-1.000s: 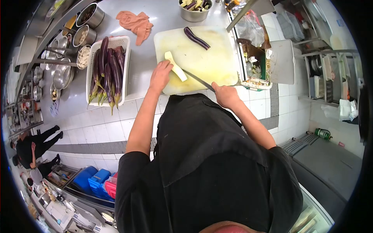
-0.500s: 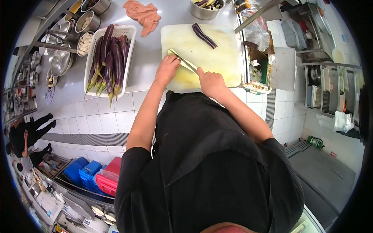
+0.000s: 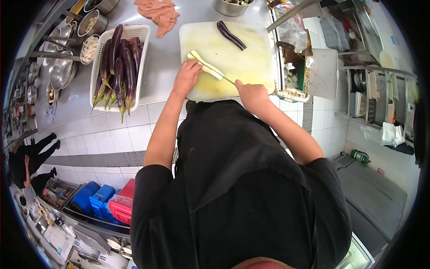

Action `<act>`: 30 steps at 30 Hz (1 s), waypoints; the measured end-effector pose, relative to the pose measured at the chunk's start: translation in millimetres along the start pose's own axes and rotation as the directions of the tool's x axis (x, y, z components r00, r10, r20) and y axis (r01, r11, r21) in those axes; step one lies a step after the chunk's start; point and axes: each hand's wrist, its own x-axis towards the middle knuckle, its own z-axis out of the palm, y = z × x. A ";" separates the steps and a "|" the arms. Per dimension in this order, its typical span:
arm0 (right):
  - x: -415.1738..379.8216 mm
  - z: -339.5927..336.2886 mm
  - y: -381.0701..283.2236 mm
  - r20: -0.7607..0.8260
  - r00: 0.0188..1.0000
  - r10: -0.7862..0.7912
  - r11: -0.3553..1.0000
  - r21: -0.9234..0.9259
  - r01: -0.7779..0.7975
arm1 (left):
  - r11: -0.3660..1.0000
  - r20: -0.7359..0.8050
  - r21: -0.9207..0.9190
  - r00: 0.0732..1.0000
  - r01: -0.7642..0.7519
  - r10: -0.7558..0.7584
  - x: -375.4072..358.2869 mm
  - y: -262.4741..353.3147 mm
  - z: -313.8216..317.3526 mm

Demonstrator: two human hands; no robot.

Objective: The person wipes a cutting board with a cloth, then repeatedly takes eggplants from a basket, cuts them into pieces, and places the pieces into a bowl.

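My left hand [image 3: 188,76] is closed on a length of eggplant [image 3: 213,71] showing its pale cut flesh, at the near left of the white cutting board [image 3: 251,67]. My right hand [image 3: 252,97] grips a knife [image 3: 229,81] at the board's near edge. Its thin blade runs toward the left hand and meets the right end of the pale eggplant. Farther back on the board lies a separate dark purple eggplant piece [image 3: 231,36]. To the left, a white plastic basket [image 3: 144,54] holds several whole eggplants [image 3: 118,74].
An orange cloth [image 3: 157,15] and a metal pot of cut pieces [image 3: 230,9] sit at the counter's back. Metal bowls [image 3: 62,74] stand far left. Right of the board is a scrap bin [image 3: 293,78]. Other people [image 3: 33,161] are far left.
The knife has drawn back to the right with my right hand, leaving more pale flesh visible on the eggplant in my left hand. The whole view has shifted slightly.
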 end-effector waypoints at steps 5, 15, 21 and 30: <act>-67.1 25.5 51.5 -0.026 0.999 -0.032 0.999 0.001 0.032 | 0.999 0.095 0.047 0.995 -0.017 0.012 1.5 -2.7 -7.6; -77.8 55.5 68.7 -0.075 0.961 0.265 0.936 0.258 -0.238 | 0.981 0.470 0.153 0.882 -0.120 0.035 58.4 15.1 -4.1; -55.0 56.1 32.8 -0.095 0.977 0.190 0.953 0.257 -0.160 | 0.981 0.563 0.180 0.809 0.076 -0.167 61.3 67.6 25.7; 0.4 90.6 42.6 -0.175 0.970 0.166 0.951 0.287 -0.111 | 0.982 0.379 0.123 0.908 0.141 -0.178 33.8 71.3 8.5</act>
